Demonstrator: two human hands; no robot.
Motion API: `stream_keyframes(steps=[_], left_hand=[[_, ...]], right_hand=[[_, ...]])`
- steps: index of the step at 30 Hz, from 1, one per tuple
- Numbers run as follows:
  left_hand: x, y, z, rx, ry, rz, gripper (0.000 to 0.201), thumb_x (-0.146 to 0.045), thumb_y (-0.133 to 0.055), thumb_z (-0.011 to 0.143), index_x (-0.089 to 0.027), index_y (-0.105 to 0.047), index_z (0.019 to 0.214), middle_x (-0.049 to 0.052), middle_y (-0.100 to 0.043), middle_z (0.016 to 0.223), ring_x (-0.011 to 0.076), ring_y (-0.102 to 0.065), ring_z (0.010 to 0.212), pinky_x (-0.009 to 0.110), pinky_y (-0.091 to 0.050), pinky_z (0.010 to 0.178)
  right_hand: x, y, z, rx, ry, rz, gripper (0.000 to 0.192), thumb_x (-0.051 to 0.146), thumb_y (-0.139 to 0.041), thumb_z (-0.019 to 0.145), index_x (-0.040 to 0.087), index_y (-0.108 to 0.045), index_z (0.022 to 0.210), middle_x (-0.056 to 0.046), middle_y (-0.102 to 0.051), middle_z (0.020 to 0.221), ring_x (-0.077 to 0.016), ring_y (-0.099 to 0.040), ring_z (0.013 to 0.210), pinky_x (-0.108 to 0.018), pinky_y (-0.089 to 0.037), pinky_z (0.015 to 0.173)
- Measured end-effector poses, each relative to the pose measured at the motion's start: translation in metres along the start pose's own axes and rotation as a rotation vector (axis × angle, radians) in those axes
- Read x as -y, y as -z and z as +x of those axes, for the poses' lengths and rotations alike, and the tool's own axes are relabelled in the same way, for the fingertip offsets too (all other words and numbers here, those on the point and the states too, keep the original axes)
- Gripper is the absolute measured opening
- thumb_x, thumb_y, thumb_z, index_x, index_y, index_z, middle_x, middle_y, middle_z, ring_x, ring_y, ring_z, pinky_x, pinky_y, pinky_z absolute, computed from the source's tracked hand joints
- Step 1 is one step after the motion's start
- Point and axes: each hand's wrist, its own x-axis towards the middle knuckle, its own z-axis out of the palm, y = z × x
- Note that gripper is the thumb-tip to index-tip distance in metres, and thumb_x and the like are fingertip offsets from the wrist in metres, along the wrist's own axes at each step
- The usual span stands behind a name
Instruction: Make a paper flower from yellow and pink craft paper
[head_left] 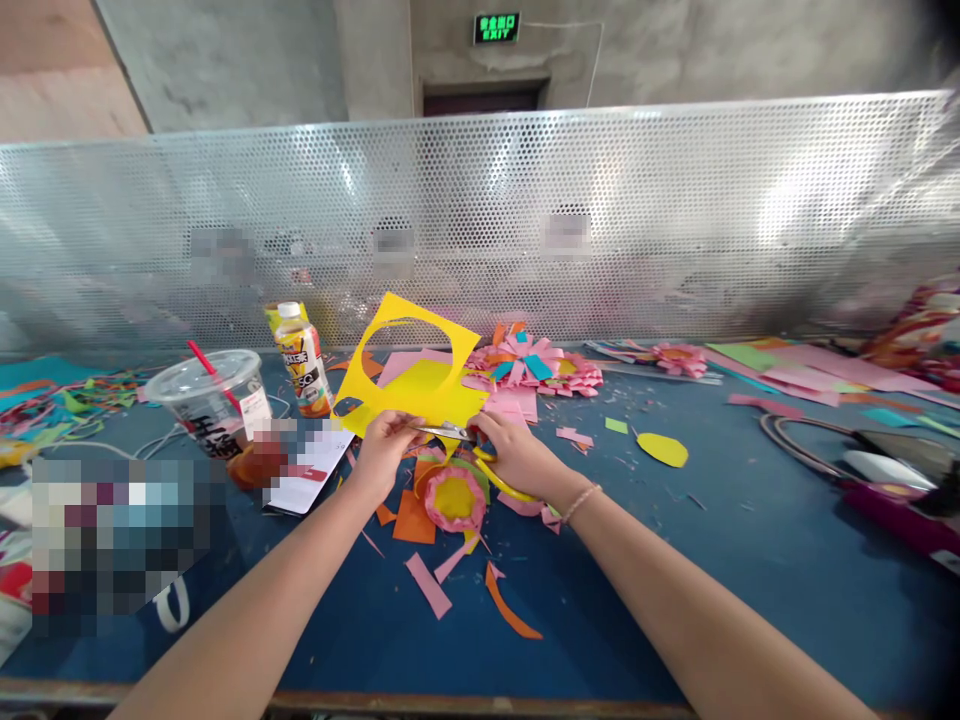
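yellow paper (420, 385), with a round hole already cut out of it, is held up just above the blue table (750, 540) near its middle. it is pinched at the lower edge by the left hand (386, 445), fingers closed on it. the scissors (457, 433) are gripped by the right hand (514, 455), closed through the yellow handles, blades at the sheet's lower edge. the cut is judged best kept clean if the sheet is held taut and turned into the blades, with the fingers kept clear of them. a pink and yellow paper flower (454, 497) lies just below, among paper scraps. a plastic cup (214, 400) and a bottle (301, 360) stand to the left. a perforated metal screen (600, 200) backs the table, before concrete walls.
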Motion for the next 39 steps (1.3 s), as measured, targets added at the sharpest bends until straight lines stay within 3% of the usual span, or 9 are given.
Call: stream_keyframes(steps=[39], left_hand=[[-0.0068, -0.0038, -0.0055, 0.058, -0.026, 0.066, 0.018, -0.024, -0.066, 0.06, -0.012, -0.055, 0.067, 0.0, -0.057, 0.06, 0.0096, -0.055, 0.057, 0.023, -0.044, 0.058]], right_hand=[[0.0001, 0.0, 0.003, 0.056, -0.095, 0.061, 0.027, 0.03, -0.052, 0.078, 0.017, -0.05, 0.102, -0.008, -0.057, 0.096, -0.0159, -0.053, 0.082, -0.026, -0.039, 0.071]])
